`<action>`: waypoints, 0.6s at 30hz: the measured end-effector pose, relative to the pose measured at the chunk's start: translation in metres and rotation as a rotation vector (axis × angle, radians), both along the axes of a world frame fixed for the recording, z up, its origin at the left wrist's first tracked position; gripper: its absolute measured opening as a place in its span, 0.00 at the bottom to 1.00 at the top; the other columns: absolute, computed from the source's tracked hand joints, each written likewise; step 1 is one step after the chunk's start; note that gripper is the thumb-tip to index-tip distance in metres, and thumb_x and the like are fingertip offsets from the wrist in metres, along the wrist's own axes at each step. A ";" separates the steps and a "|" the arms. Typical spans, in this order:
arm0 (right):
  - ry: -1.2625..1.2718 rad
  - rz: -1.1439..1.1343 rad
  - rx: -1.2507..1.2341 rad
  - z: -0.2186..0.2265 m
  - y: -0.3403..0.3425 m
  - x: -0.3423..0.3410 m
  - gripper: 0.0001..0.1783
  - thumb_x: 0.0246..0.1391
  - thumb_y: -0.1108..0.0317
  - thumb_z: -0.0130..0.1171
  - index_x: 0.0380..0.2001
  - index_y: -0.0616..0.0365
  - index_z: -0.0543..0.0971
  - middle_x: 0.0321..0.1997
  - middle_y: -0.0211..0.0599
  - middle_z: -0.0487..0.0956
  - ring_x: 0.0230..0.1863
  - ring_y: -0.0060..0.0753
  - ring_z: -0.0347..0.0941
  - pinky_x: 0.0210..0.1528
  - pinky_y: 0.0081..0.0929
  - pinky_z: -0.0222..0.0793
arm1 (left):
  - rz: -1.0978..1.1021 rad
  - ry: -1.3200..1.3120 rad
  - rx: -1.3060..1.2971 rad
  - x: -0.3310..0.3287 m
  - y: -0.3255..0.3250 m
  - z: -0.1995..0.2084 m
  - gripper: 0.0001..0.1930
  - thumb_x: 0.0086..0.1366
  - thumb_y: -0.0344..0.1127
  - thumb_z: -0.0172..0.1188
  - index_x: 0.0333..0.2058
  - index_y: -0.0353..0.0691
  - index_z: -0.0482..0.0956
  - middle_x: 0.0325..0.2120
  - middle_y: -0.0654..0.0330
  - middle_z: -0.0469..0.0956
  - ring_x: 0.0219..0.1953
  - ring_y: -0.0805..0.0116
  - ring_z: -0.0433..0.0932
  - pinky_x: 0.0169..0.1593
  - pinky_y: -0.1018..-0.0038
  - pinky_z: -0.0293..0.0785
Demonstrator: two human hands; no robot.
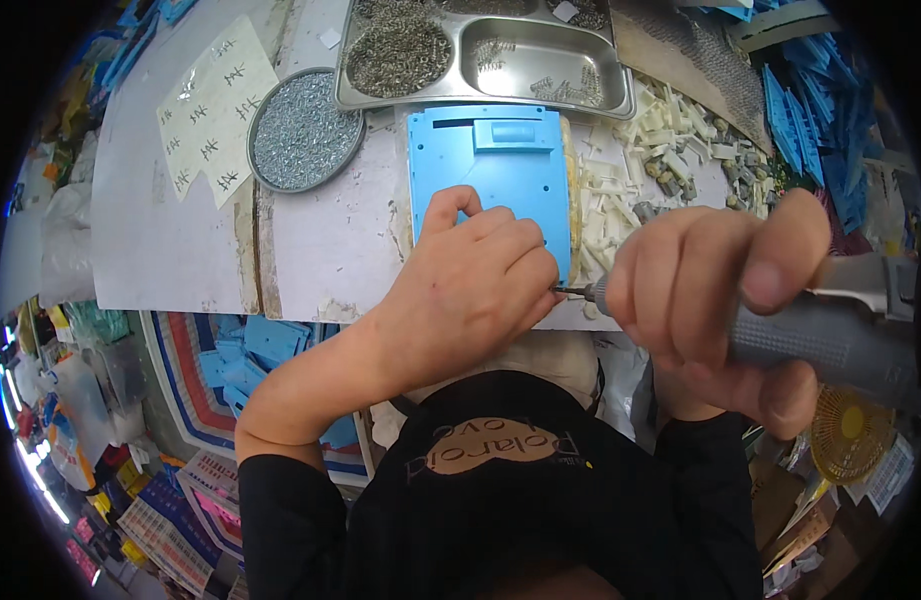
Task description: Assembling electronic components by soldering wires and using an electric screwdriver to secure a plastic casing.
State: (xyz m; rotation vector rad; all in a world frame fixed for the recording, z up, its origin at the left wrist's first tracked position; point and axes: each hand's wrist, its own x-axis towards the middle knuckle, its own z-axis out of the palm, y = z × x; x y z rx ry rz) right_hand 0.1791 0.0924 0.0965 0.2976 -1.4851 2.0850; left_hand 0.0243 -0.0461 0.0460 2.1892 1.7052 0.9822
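A light blue plastic panel (pixel 485 180) lies on the table in front of me, with a raised rectangular part and several small holes. Over its lower half is my left hand (pixel 480 275), fingers curled in and fingertips close together at the panel's near right corner; what they pinch, if anything, is hidden. My right hand (pixel 715 280) is wrapped round a grey electric screwdriver (pixel 830 335) held nearly level. Its thin dark bit (pixel 577 291) points left and reaches the left fingertips. The panel's lower left part is covered by my left hand.
Beyond the panel stands a metal compartment tray (pixel 545 65) holding springs. A round dish (pixel 308 130) of small silvery screws is at its left, near a paper sheet (pixel 210 115). White plastic parts (pixel 605 215) lie right of the panel. A striped bag (pixel 185 385) holds blue pieces below the table edge.
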 end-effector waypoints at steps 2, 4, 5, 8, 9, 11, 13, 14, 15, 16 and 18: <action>-0.001 0.072 -0.046 0.000 0.000 -0.010 0.24 0.62 0.48 0.64 0.50 0.47 0.66 0.21 0.21 0.72 0.21 0.20 0.68 0.25 0.22 0.65 | -0.033 0.020 0.009 -0.002 0.002 0.003 0.09 0.55 0.35 0.68 0.29 0.45 0.74 0.27 0.63 0.69 0.34 0.63 0.73 0.51 0.58 0.63; -0.011 0.129 -0.060 0.002 0.002 -0.015 0.24 0.62 0.48 0.64 0.49 0.48 0.66 0.21 0.22 0.71 0.22 0.20 0.67 0.25 0.22 0.64 | -0.059 0.042 0.005 -0.005 0.004 0.004 0.07 0.56 0.33 0.66 0.28 0.44 0.75 0.26 0.63 0.69 0.34 0.64 0.73 0.51 0.59 0.64; -0.020 0.140 -0.044 0.002 0.003 -0.015 0.24 0.62 0.48 0.64 0.49 0.49 0.66 0.21 0.22 0.71 0.22 0.20 0.67 0.25 0.22 0.64 | -0.084 0.077 -0.001 -0.006 0.005 0.005 0.05 0.56 0.32 0.64 0.27 0.44 0.75 0.26 0.63 0.69 0.34 0.64 0.74 0.51 0.59 0.65; -0.014 0.142 -0.015 0.002 0.003 -0.016 0.25 0.62 0.48 0.63 0.49 0.50 0.66 0.21 0.23 0.71 0.22 0.20 0.67 0.25 0.21 0.64 | -0.147 0.151 -0.009 -0.010 0.010 0.009 0.02 0.56 0.30 0.60 0.25 0.43 0.77 0.24 0.63 0.70 0.33 0.64 0.75 0.51 0.60 0.66; 0.009 0.124 -0.017 0.000 0.001 -0.017 0.25 0.62 0.48 0.64 0.49 0.51 0.66 0.21 0.23 0.71 0.22 0.20 0.67 0.25 0.21 0.64 | -0.157 0.157 -0.004 -0.010 0.011 0.011 0.02 0.55 0.29 0.59 0.25 0.43 0.77 0.23 0.63 0.70 0.32 0.65 0.75 0.51 0.60 0.66; 0.061 0.088 -0.021 -0.005 -0.004 -0.018 0.26 0.62 0.47 0.64 0.48 0.51 0.65 0.21 0.23 0.71 0.21 0.20 0.67 0.25 0.21 0.65 | -0.192 0.172 -0.009 -0.011 0.014 0.014 0.02 0.55 0.29 0.59 0.25 0.43 0.78 0.23 0.63 0.72 0.32 0.65 0.76 0.51 0.60 0.67; 0.025 0.062 -0.002 -0.004 -0.006 -0.016 0.26 0.61 0.47 0.64 0.48 0.52 0.66 0.20 0.23 0.70 0.21 0.20 0.67 0.25 0.21 0.65 | -0.238 0.185 -0.031 -0.014 0.014 0.016 0.01 0.55 0.30 0.59 0.26 0.42 0.79 0.23 0.63 0.73 0.33 0.65 0.77 0.51 0.60 0.67; -0.037 0.057 0.020 -0.001 -0.006 -0.013 0.26 0.61 0.47 0.64 0.48 0.52 0.66 0.20 0.23 0.70 0.21 0.20 0.67 0.25 0.21 0.65 | -0.257 0.197 -0.053 -0.015 0.014 0.017 0.01 0.55 0.30 0.59 0.26 0.43 0.79 0.23 0.63 0.73 0.33 0.65 0.77 0.50 0.60 0.67; -0.185 0.061 0.066 0.009 -0.001 -0.003 0.27 0.61 0.46 0.65 0.48 0.52 0.66 0.20 0.23 0.70 0.21 0.20 0.67 0.25 0.21 0.65 | -0.275 0.209 -0.075 -0.015 0.014 0.019 0.01 0.55 0.30 0.59 0.26 0.43 0.79 0.23 0.63 0.74 0.33 0.65 0.78 0.50 0.60 0.68; -0.270 0.031 0.062 0.013 -0.004 0.002 0.27 0.61 0.46 0.65 0.48 0.52 0.66 0.19 0.23 0.70 0.21 0.20 0.66 0.25 0.21 0.64 | -0.297 0.223 -0.096 -0.015 0.015 0.019 0.01 0.55 0.30 0.59 0.26 0.43 0.80 0.23 0.63 0.74 0.33 0.65 0.78 0.49 0.61 0.69; -0.376 -0.044 -0.002 0.018 -0.013 0.008 0.27 0.60 0.46 0.65 0.48 0.52 0.66 0.19 0.23 0.69 0.21 0.20 0.66 0.25 0.21 0.64 | -0.258 0.177 -0.083 -0.018 0.015 0.019 0.02 0.56 0.31 0.62 0.25 0.43 0.78 0.23 0.63 0.73 0.32 0.63 0.78 0.44 0.63 0.70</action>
